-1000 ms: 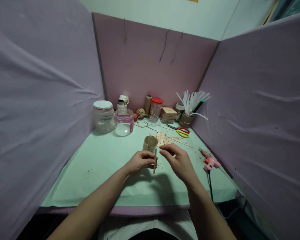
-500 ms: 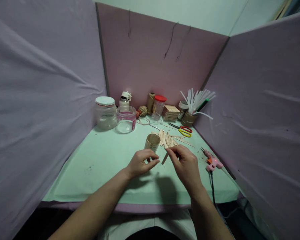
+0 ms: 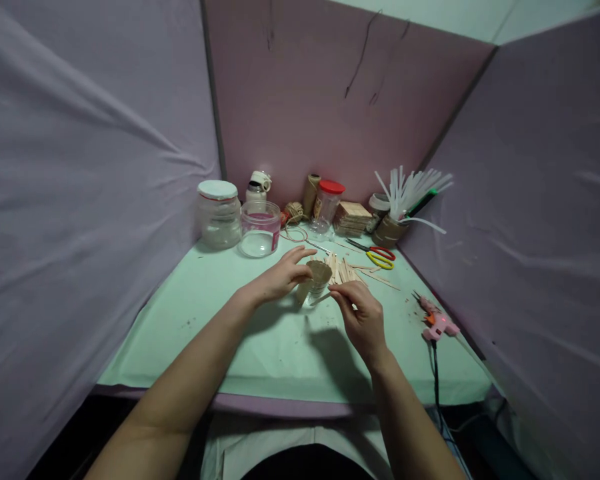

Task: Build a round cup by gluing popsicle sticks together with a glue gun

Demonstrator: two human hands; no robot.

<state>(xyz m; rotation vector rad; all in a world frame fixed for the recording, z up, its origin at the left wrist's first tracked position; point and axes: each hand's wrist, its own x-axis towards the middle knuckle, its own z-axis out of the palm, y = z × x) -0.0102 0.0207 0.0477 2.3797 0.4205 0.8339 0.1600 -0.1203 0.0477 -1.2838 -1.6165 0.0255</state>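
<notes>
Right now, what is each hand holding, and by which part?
Right hand: a wooden craft stick, pinched near one end. Left hand: at the cup; any hold can't be told.

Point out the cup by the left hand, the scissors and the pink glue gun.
Cup (image 3: 320,273): head view, on its inner wall.
Scissors (image 3: 371,251): head view, where blades meet handles.
Pink glue gun (image 3: 437,328): head view, on its body.

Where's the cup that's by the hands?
In the head view, the cup is near the middle of the table, between the left hand and right hand, just left of the loose sticks.
</notes>
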